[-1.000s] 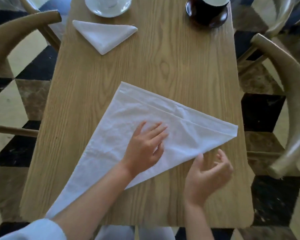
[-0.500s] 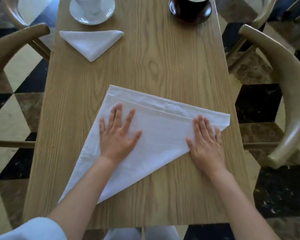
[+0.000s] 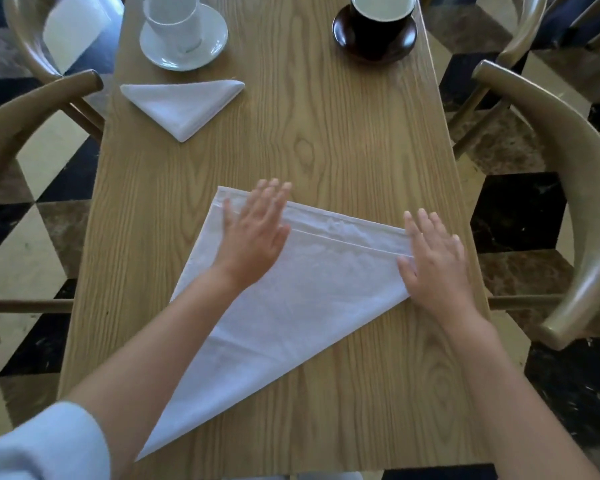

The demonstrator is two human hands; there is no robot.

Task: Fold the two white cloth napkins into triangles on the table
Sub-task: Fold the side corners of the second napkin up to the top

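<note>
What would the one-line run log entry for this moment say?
left hand: flat on big napkin | right hand: flat on its right corner | small napkin: folded triangle | stage: smoothing first fold

Wooden table (image 3: 343,140): napkins (image 3: 291,299), saucers (image 3: 160,53).

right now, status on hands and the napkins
Left hand and right hand flat, fingers straight, pressing the large napkin, one fold in. Small napkin already a triangle by the white cup. Nothing obstructing.
</note>
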